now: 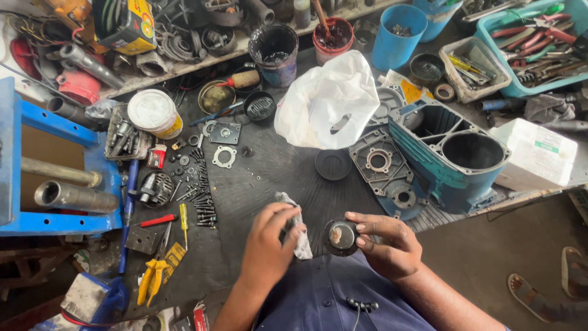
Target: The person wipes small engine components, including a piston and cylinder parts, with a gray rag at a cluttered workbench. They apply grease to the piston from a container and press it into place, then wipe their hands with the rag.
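Below, line by line:

Right hand: the right hand [387, 242] pinches a round black part [340, 237] — thumb on its far rim, fingertips curled against the near side, palm partly under it.

Round black part: a small disc-shaped piece with a pale, shiny centre turned up toward the camera, held above the near edge of the workbench mat [275, 178], just over the person's dark blue shirt [331, 294].

Left hand: the left hand [269, 242] has its fingers bunched together around a crumpled grey-white rag [298, 230], which sticks out above and below the fingers.

Gap between hands: the rag and the black part lie just beside each other; whether they touch I cannot tell.

Bench beyond: a teal metal housing [450, 153] with open chambers sits to the right, a grey cover plate [378, 160] rests against it, and a white plastic bag [327, 101] lies behind.

Left of the mat: rows of dark screws [202, 196], a flat gasket [224, 156], a yellow-handled screwdriver [183, 222] and yellow pliers [152, 279].
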